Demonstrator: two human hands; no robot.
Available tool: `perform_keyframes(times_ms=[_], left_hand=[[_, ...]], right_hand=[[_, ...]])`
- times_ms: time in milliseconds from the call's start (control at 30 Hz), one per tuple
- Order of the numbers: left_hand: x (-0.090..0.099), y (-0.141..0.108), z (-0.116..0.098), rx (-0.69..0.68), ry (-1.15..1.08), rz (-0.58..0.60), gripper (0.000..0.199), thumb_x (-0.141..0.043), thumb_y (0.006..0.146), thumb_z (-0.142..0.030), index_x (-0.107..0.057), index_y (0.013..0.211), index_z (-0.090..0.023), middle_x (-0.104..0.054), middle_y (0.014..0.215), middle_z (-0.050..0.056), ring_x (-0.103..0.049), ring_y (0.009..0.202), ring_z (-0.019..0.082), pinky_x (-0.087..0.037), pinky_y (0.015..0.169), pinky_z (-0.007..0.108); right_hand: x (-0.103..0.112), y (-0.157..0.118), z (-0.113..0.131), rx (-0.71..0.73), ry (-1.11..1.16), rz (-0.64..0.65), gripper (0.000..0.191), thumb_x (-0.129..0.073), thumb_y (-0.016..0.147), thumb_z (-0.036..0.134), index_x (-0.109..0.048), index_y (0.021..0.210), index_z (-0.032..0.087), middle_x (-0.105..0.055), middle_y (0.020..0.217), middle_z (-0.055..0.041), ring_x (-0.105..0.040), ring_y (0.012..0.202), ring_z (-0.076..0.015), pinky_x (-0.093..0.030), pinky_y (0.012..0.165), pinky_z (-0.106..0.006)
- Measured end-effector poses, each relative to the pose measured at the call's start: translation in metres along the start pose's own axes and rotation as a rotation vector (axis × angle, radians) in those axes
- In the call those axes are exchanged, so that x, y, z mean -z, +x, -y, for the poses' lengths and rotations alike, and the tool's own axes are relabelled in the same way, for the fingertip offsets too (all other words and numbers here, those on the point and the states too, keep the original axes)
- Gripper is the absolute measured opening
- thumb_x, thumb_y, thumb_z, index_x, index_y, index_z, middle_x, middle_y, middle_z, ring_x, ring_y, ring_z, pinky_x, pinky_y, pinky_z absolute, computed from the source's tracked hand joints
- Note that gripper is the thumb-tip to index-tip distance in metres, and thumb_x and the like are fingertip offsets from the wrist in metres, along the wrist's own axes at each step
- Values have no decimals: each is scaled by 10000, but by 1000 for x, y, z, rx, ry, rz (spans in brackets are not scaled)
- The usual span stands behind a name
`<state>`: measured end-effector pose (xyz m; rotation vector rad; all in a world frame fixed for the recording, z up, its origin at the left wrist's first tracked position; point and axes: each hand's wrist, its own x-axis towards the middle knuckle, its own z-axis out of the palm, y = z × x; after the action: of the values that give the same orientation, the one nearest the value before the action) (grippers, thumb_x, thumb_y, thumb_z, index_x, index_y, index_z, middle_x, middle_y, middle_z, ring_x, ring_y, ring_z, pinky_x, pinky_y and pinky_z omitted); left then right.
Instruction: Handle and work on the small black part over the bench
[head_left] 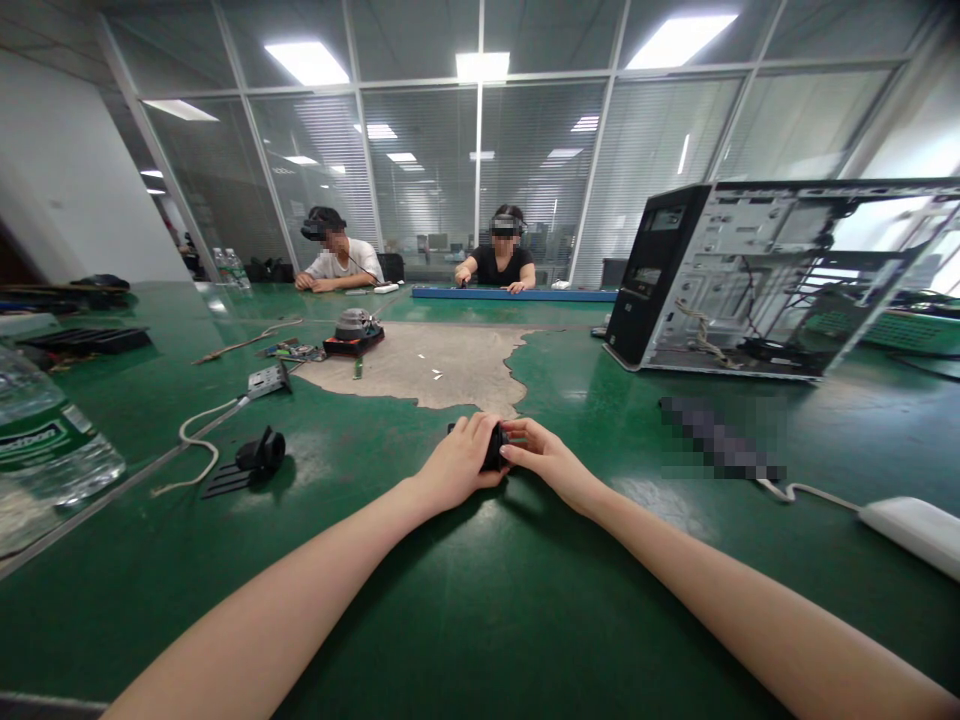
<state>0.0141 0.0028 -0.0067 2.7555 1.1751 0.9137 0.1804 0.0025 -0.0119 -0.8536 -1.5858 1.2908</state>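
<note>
A small black part [494, 452] sits between my two hands, low over the green table [480, 600]. My left hand [461, 460] wraps over it from the left, fingers closed on it and covering most of it. From the right, my right hand [541, 455] pinches its edge with thumb and fingers. Its exact kind is hidden by my fingers. A torn beige patch [457, 365] of the tabletop lies just beyond my hands. To the left rests another black plastic part [262, 455] with a round end and flat prongs.
An open computer case [675, 290] stands at the right, near a white power adapter [911, 530] with a cord. On the left are a water bottle [52, 440], a metal bracket [268, 380] and a heatsink-like part [356, 330]. Two people [504, 250] sit across the table.
</note>
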Motion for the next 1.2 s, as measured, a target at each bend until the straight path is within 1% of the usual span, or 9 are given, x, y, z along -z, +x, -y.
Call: perform_keyframes(times_ms=[133, 300, 533, 600, 700, 800, 900, 1100, 1200], left_hand=[[1, 0, -1, 1, 5, 9, 528, -604, 662, -230, -321, 1106, -193, -438, 1076, 67, -431, 916, 220, -396, 815, 379], [0, 0, 0, -2, 4, 0, 542, -599, 675, -257, -306, 1126, -189, -432, 1087, 74, -425, 945, 230, -391, 827, 389], [0, 0, 0, 5, -16, 9, 534, -606, 671, -252, -316, 1117, -202, -434, 1081, 68, -430, 941, 227, -386, 832, 395], [0, 0, 0, 3, -7, 8, 538, -608, 666, -243, -316, 1115, -198, -434, 1082, 67, -429, 935, 224, -388, 832, 389], [1, 0, 0, -2, 14, 12, 548, -615, 653, -229, -317, 1112, -190, -437, 1082, 67, -429, 918, 221, -394, 821, 379], [0, 0, 0, -6, 18, 9, 554, -615, 656, -241, -312, 1117, -185, -436, 1085, 70, -426, 923, 224, -395, 820, 377], [0, 0, 1, -6, 10, 2, 543, -610, 666, -253, -314, 1116, -188, -436, 1082, 70, -430, 931, 224, -394, 823, 381], [0, 0, 1, 1, 4, 5, 516, -605, 673, -263, -330, 1103, -188, -437, 1073, 72, -440, 930, 226, -400, 813, 387], [0, 0, 1, 3, 6, 8, 525, -605, 669, -256, -324, 1108, -188, -435, 1076, 70, -439, 930, 225, -400, 815, 389]], right_hand=[[-1, -2, 6, 24, 23, 46, 310, -660, 634, 242, -490, 892, 220, -554, 908, -13, -537, 867, -156, -441, 715, -300], [-2, -2, 5, 32, 41, 24, 205, -606, 693, 287, -492, 844, 209, -558, 868, -1, -546, 773, -127, -439, 691, -286], [0, 2, -3, -13, -6, -21, 297, -608, 691, 284, -494, 954, 207, -544, 946, -35, -534, 863, -150, -430, 755, -317], [1, 1, -2, -2, -3, 2, 301, -626, 673, 265, -497, 939, 208, -549, 936, -32, -532, 871, -155, -429, 757, -319], [0, -1, 2, 24, 35, 41, 310, -662, 633, 229, -487, 889, 219, -555, 900, -13, -534, 862, -157, -439, 707, -298], [-1, -2, 4, 33, 61, 40, 240, -638, 662, 251, -489, 847, 214, -561, 861, -1, -543, 800, -142, -442, 672, -287], [-1, -1, 2, 40, 59, 25, 211, -618, 686, 272, -498, 847, 206, -566, 858, 0, -543, 782, -129, -435, 703, -290], [1, 2, -2, -12, 9, -11, 307, -615, 683, 266, -494, 959, 206, -551, 923, -31, -532, 876, -154, -420, 784, -329], [1, 1, 1, -20, 9, 16, 313, -631, 661, 254, -492, 938, 208, -556, 918, -29, -533, 872, -156, -418, 784, -336]])
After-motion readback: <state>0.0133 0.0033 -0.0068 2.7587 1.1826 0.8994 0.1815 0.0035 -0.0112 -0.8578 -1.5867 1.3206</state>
